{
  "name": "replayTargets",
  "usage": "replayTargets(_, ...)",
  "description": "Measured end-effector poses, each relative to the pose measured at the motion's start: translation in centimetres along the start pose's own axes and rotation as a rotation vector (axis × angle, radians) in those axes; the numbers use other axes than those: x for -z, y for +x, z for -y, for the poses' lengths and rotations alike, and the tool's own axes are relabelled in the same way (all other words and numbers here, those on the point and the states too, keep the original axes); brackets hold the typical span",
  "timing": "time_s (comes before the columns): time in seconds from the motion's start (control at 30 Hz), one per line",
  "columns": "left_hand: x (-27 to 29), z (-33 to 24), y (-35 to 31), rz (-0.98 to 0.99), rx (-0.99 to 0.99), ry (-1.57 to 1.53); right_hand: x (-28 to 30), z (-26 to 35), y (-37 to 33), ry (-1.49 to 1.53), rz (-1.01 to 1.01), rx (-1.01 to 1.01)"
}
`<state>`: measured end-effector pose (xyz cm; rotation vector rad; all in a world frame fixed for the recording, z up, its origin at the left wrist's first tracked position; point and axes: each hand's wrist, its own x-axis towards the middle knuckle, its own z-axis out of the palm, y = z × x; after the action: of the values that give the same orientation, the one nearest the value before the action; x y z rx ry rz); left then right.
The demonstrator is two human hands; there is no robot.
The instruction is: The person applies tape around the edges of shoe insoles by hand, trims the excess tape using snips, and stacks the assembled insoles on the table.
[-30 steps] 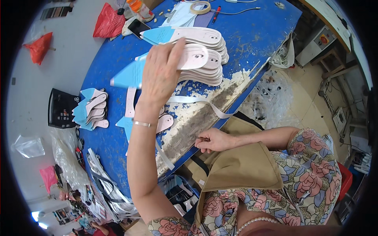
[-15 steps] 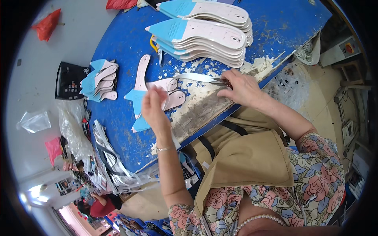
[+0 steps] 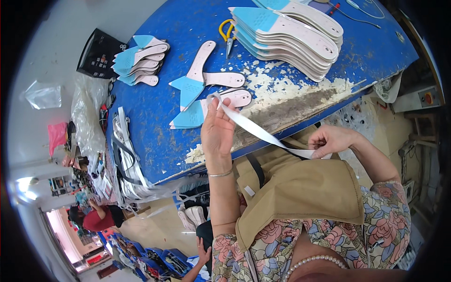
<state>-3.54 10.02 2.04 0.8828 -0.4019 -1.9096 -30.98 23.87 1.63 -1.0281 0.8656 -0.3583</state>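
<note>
A white strip [image 3: 258,130] stretches slantwise between my two hands over the table's near edge. My left hand [image 3: 218,134] is raised palm up, the upper end of the strip looped at its fingertips. Lower and to the right, my right hand [image 3: 333,140] pinches the strip near its other end. A thin dark thing shows at its fingers, too small to name. Just beyond my left hand lies a blue-and-pink shoe insole [image 3: 239,97], partly covered by the hand and strip. More insoles [image 3: 199,66] fan out behind it.
Tall stacks of insoles [image 3: 300,35] stand at the far right of the blue table [image 3: 150,122]. Yellow-handled scissors [image 3: 229,40] lie beside them. A smaller insole pile [image 3: 141,61] is at left, near a black bag [image 3: 101,54]. White strips [image 3: 124,155] hang over the left edge.
My right hand has drawn back toward me and right, with the strip now pulled straighter. The dark metal blades seen at it before no longer show. My left hand has turned palm up.
</note>
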Motion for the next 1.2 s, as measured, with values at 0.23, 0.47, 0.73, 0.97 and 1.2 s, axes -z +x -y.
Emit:
replayTargets(0.23, -2.1, -0.1, -6.9, 0.089, 0.182, 0.65, -4.5, 1.6, 4.5, 0.163, -0.376, 0.363)
replayTargets(0.47, -0.4, 1.8, -10.5, 0.166, 0.252, 0.917, -6.6, 4.4, 9.2, 0.62, -0.304, 0.175)
replayTargets(0.73, 1.6, 0.1, -9.4, 0.146, 0.315, 0.962, -5.6, 8.3, 12.6, 0.559, -0.524, 0.475)
replayTargets(0.97, 2.3, -9.5, 2.1, -0.158, -0.864, 1.682, -4.5, 8.6, 13.4, 0.421, -0.571, 0.444)
replayTargets(1.2, 1.7, -10.6, 14.4, -0.369, -0.849, 2.066, -4.4, 8.9, 13.9, 0.407, -0.455, 0.37)
